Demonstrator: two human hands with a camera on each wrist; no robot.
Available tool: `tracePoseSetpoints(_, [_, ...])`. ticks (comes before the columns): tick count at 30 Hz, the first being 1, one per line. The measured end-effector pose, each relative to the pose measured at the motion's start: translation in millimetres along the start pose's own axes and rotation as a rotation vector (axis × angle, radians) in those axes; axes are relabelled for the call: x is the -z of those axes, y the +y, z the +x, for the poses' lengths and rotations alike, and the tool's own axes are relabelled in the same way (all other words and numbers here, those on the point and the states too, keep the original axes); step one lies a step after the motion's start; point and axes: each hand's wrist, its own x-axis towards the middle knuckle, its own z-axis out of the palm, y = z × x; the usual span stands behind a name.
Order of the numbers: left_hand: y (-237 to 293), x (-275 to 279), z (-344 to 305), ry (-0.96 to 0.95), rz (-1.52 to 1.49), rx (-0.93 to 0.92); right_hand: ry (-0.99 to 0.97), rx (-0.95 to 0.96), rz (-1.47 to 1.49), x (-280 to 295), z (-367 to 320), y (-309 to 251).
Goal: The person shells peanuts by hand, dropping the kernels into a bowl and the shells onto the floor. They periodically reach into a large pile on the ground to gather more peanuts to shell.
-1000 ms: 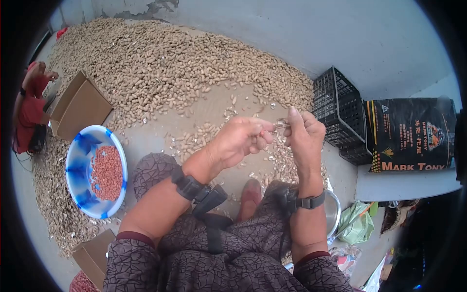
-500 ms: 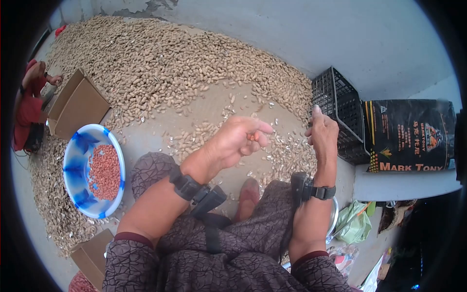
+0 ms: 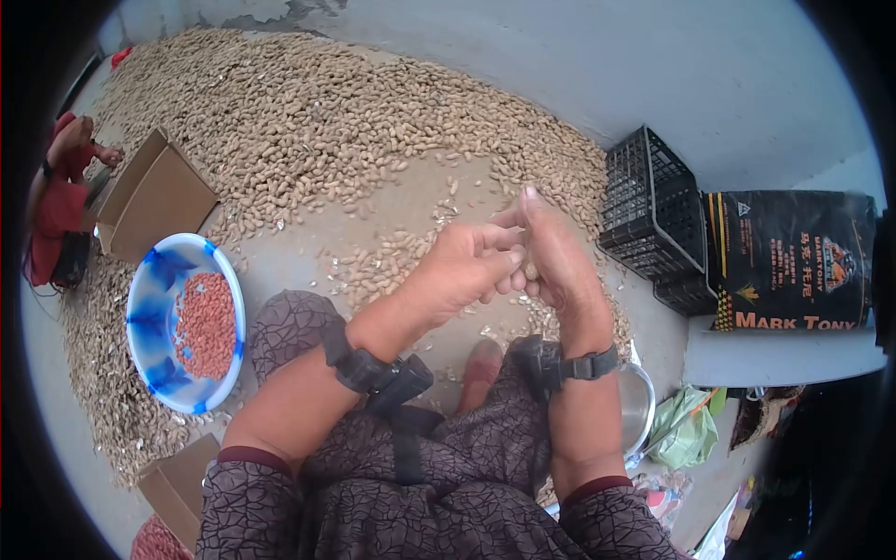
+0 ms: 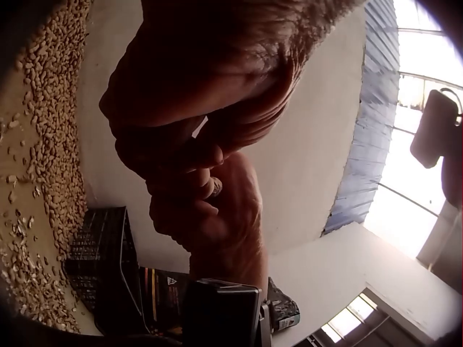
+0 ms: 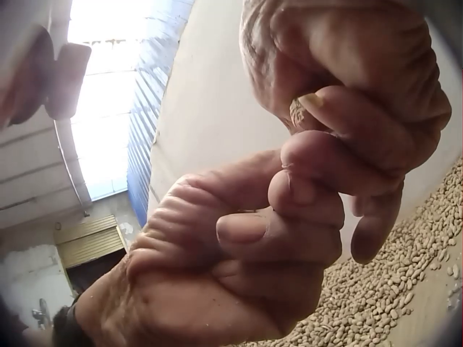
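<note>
In front of the lap, the left hand (image 3: 448, 275) and right hand (image 3: 567, 261) meet fingertip to fingertip. The right hand holds an unshelled peanut (image 5: 298, 114) in its curled fingers; the right wrist view shows one end of it beside a fingernail. Curled inward, the left hand's fingers (image 5: 289, 238) overlap the right hand's. Its palm is turned away, so the reddish kernels held there half a second ago are hidden. To the left stands a blue and white basin (image 3: 140, 322) with shelled reddish kernels (image 3: 207, 327) in it.
A large heap of unshelled peanuts (image 3: 327, 121) lies along the wall, with loose shells on the floor. Black crates (image 3: 653, 201) and a black printed sack (image 3: 793, 257) stand at right. By the basin is a cardboard box (image 3: 154, 201); another person (image 3: 65, 205) sits beyond it.
One second ago both hands were at a cracked shell. The right hand then moved away right without it, and has now come back to the left hand with a peanut.
</note>
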Motion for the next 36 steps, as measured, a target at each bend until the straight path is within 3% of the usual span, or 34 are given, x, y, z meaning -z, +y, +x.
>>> tracePoseSetpoints(3, [4,3,-1,0.027,0.041,0.039,0.010,-0.026,-0.078,-5,-2,-1])
tracePoseSetpoints(6, [6,10,-1,0.035,-0.080,0.007,-0.094,-0.008,0.077,1,3,3])
tracePoseSetpoints(9, [5,13,2,0.096,-0.265,-0.044,-0.141,0.167,0.324,11,3,5])
tracePoseSetpoints(14, [3,16,4,0.154,-0.398,-0.043,-0.083,0.255,0.227,11,1,10])
tracePoseSetpoints(22, [4,14,2,-0.008,-0.418,0.047,0.030,0.343,0.171,8,-6,5])
tracePoseSetpoints(28, [11,10,-3,-0.043,-0.498,-0.030,0.011,0.392,0.115,10,-9,3])
tracePoseSetpoints(36, [18,6,-6,-0.120,-0.358,-0.092,-0.265,0.341,0.246,10,-11,8])
